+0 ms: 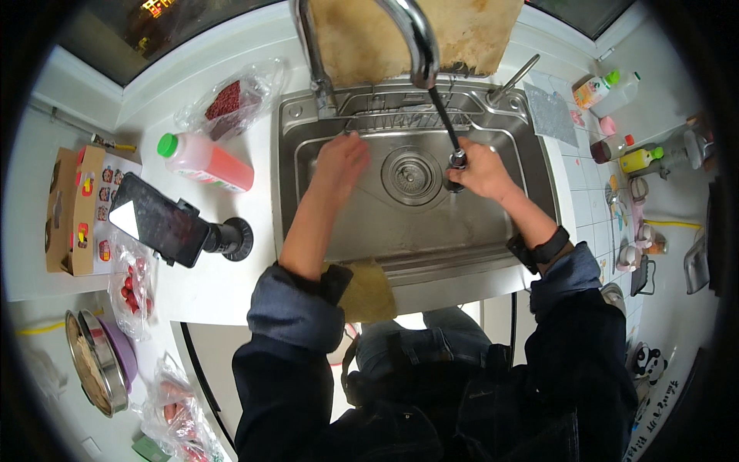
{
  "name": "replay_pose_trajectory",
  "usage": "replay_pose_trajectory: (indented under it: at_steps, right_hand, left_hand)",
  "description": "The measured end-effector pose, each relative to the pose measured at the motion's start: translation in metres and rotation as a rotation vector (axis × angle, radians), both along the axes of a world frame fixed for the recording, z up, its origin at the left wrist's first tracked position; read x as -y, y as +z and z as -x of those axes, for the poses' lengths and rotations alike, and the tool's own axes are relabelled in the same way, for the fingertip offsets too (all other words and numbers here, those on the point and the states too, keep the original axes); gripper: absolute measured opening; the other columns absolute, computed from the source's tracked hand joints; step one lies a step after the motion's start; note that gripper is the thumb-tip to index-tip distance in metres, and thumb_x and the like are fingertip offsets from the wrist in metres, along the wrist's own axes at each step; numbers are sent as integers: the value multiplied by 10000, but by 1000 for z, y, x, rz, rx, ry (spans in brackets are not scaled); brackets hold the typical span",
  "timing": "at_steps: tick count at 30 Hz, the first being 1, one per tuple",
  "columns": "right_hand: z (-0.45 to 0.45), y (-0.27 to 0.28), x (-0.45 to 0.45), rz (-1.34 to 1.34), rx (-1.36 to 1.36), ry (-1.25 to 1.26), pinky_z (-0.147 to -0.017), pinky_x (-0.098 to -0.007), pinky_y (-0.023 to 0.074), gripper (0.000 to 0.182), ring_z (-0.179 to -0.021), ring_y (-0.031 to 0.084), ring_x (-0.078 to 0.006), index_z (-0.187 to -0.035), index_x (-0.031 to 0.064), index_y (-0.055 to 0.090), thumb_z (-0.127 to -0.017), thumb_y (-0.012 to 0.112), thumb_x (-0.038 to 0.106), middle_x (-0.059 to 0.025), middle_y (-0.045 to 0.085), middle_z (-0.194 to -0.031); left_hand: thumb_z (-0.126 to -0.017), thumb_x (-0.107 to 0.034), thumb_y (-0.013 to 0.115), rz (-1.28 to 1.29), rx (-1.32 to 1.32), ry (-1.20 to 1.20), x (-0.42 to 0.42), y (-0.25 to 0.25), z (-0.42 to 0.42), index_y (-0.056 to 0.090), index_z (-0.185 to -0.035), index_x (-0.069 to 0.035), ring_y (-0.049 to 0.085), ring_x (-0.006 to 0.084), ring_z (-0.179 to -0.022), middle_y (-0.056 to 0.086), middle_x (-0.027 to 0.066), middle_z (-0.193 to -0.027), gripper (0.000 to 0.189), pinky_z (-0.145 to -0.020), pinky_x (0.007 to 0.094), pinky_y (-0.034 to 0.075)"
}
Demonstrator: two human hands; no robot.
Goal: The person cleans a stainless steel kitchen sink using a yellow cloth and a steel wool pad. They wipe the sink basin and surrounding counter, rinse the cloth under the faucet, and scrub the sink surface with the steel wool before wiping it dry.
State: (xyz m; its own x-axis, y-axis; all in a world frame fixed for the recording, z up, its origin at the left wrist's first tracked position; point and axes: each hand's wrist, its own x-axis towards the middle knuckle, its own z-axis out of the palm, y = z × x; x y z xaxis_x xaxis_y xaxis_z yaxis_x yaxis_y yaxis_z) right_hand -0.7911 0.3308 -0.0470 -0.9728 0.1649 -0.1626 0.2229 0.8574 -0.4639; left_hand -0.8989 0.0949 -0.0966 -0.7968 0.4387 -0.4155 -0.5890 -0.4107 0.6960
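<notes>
My right hand (pixel 482 169) is closed around a pull-out faucet spray head (pixel 456 167) on the right side of the stainless steel sink (pixel 392 231). A dark hose (pixel 443 118) links that head to the curved chrome faucet (pixel 424 52). Over the left part of the basin is my left hand (pixel 344 159), blurred, its fingers near the rear edge; whether it holds anything cannot be told. Between both hands lies the round drain strainer (pixel 411 175). Behind it a wire rack (pixel 410 118) runs along the sink's back. A yellowish cloth (pixel 368 291) hangs over the front edge beside my left forearm.
Left of the sink stand a phone on a holder (pixel 164 219), a green-capped bottle (pixel 211 164), a bag of small red beans (pixel 225 107) and a cardboard box (pixel 86 211). A brownish board (pixel 369 43) leans behind the faucet. Several bottles, including a yellow one (pixel 635 160), stand right.
</notes>
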Motion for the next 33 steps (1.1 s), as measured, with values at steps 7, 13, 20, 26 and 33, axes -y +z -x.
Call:
replay_pose_trajectory:
  at_steps: [7, 13, 20, 26, 33]
  right_hand:
    - [4, -6, -11, -99, -177, -29, -666, -423, 455, 338, -777, 576, -369, -913, 23, 463, -685, 682, 145, -173, 570, -849]
    - [34, -27, -45, -122, -408, -76, -611, -422, 443, 299, -730, 570, -356, -899, 48, 447, -710, 669, 114, -142, 519, -880]
    - [42, -57, -43, 40, -483, -178, -597, -375, 452, 302, -656, 552, -320, -899, 40, 441, -722, 677, 106, -133, 511, -832]
    - [33, -70, -39, 40, -526, -163, -588, -377, 452, 296, -712, 558, -305, -893, 36, 446, -721, 674, 112, -129, 504, -838]
    - [42, -90, -15, 195, -543, -225, -588, -360, 453, 291, -691, 552, -289, -877, 21, 465, -711, 691, 102, -127, 511, -809]
  left_hand:
    - [-874, -166, 540, -52, 159, 121, -36, -6, 51, 346, -1208, 72, 367, 326, -1204, 322, 248, -1280, 453, -992, 408, 362]
    - [-885, -138, 507, -64, 153, 90, -33, 5, 44, 340, -1262, 61, 349, 310, -1227, 258, 233, -1348, 458, -1005, 387, 362]
    - [-889, -125, 481, -70, 143, 44, -16, -8, 42, 435, -1177, 22, 457, 280, -1144, 451, 188, -1224, 327, -965, 387, 397]
    - [-862, -131, 541, -56, 92, 26, -2, -11, 33, 460, -1092, 0, 499, 267, -1102, 516, 170, -1162, 277, -931, 397, 418]
    - [-862, -151, 551, -4, 53, 12, 19, 0, 20, 439, -1177, 15, 498, 259, -1110, 530, 171, -1157, 373, -945, 384, 409]
